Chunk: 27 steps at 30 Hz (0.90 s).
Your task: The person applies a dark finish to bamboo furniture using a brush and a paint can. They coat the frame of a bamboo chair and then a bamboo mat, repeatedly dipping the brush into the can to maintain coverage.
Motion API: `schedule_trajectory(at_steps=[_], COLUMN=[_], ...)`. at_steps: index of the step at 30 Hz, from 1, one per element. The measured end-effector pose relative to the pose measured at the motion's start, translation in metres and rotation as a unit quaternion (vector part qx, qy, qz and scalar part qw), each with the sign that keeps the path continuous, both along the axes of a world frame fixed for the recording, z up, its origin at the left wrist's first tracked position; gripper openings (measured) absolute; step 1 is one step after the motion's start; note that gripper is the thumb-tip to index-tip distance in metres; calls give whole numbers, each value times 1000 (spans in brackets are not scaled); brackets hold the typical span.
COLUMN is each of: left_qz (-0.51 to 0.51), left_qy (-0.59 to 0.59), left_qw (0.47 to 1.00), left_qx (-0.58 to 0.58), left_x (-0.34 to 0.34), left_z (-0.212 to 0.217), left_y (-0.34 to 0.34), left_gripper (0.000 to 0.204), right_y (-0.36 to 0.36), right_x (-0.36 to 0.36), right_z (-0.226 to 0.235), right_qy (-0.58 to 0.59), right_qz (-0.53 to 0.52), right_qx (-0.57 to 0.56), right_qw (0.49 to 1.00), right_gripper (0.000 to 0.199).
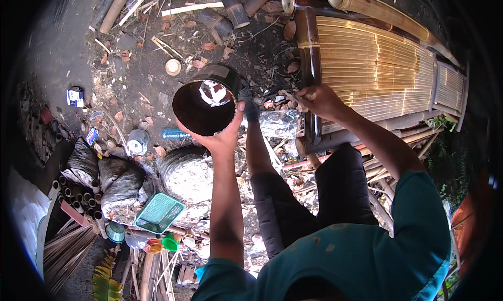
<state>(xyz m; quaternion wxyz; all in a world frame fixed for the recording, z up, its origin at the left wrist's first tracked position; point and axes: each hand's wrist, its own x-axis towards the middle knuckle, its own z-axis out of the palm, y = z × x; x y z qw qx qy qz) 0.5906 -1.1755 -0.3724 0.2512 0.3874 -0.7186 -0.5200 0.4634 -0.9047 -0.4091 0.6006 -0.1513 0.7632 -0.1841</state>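
Note:
My left hand (224, 137) grips a dark, hollow cylinder (201, 110) from below, fingers and thumb around its wall. Its wide mouth tilts toward me; the inside is brown, with a bright white patch deep within. Off to the right, my right hand (320, 103) is closed, fingers pinched together, beside the post of a bamboo bench (312, 65). Something small and pale shows at its fingertips, too unclear to name. My right forearm passes over the slatted bench top (367, 60).
Bamboo pieces (230, 5) lie at the far side among dry leaves. At lower left are filled sacks (120, 178), a green plastic basket (160, 213) and stacked bamboo tubes (81, 199). A clear cup (137, 142) and a small box (75, 96) lie on the ground.

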Motion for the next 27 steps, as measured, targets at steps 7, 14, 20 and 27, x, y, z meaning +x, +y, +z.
schedule_trajectory(at_steps=[7,14,20,27], left_qz=[-32,-39,-31,-48], left_qy=[-16,-15,-15,34], left_qw=[999,999,999,995], left_qx=[1,34,32,82], left_x=[10,7,6,4], left_z=[-14,-14,-14,-12], left_y=[-3,12,22,24], left_gripper=[134,136,135,130], right_y=[51,35,-44,-33], right_x=[49,37,-5,-68], right_z=[19,41,-44,-39], right_qy=[24,-20,247,117], right_qz=[-101,-22,136,31], right_qx=[-37,34,-38,7], right_qw=[994,999,959,993], right_gripper=[23,21,18,24])
